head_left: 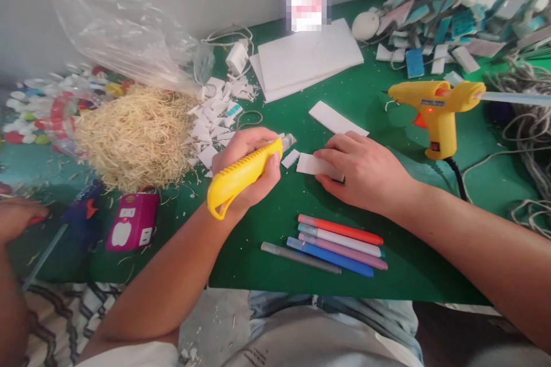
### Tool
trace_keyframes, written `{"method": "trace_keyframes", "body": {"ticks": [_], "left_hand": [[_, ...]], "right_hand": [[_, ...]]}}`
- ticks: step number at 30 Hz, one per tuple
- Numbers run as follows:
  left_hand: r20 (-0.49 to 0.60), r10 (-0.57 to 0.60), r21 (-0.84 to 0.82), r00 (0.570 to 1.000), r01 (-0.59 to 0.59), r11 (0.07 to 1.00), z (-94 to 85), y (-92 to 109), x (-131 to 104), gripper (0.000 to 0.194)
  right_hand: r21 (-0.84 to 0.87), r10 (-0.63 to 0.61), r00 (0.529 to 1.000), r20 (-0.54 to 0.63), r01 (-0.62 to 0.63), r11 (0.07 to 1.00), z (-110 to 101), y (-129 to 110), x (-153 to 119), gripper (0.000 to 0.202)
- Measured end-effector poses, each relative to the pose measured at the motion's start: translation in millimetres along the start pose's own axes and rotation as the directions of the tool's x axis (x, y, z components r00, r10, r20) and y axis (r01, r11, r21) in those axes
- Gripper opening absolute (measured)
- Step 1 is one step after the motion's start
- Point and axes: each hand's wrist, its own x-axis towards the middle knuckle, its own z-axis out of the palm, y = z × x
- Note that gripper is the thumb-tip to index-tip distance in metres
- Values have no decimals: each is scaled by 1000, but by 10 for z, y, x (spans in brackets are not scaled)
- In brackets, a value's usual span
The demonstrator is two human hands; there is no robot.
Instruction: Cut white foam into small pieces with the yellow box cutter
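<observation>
Left fingers point(272, 169) wrapped round a yellow utility knife point(241, 175), thumb along its side; blade end clear of the hand, aimed up and right over the green worktop point(241, 258). Whether the tip touches the surface: cannot tell.

Right fingers point(329, 156) lie close together on a short white strip point(306, 164), holding it flat; its left end shows past them. Small white offcut point(290, 159) just beside that end, narrow gap between, near the blade. Longer white strip point(338, 119) flat just beyond the right hand.

Nearer the body: five capped markers point(336, 257) side by side, red, white, mauve, blue, grey; the grey one nearest and set off to the left. Right: yellow glue gun point(444, 120), nozzle leftward, red light lit, pale stick out of its rear. Behind it a heap of blue and white pieces point(465, 26); tangled grey cord point(529, 126) at the edge.

Far side: stacked white sheets point(310, 60), white plug point(236, 57) to their left. Left: white scraps point(210, 120) beside a mound of straw-like shavings point(140, 137), clear plastic bag point(142, 40) behind, bottle caps point(21, 103) further left. Magenta socket adapter point(132, 221) nearer. Another person's hand point(19, 218) at the left edge.
</observation>
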Motion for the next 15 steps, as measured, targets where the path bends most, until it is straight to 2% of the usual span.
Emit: {"method": "trace_keyframes", "body": {"ticks": [3, 8, 15], "left_hand": [[18, 6, 28, 1000, -6, 1000, 30, 5, -13, 15], [-11, 10, 72, 1000, -9, 997, 35, -13, 16, 15], [1, 1, 80, 1000, -1, 997, 14, -18, 20, 14]], "right_hand": [[14, -14, 1000, -20, 14, 1000, 43, -4, 24, 23], [45, -14, 1000, -24, 15, 999, 103, -4, 89, 23], [58, -46, 996, -74, 50, 997, 91, 15, 54, 28]]}}
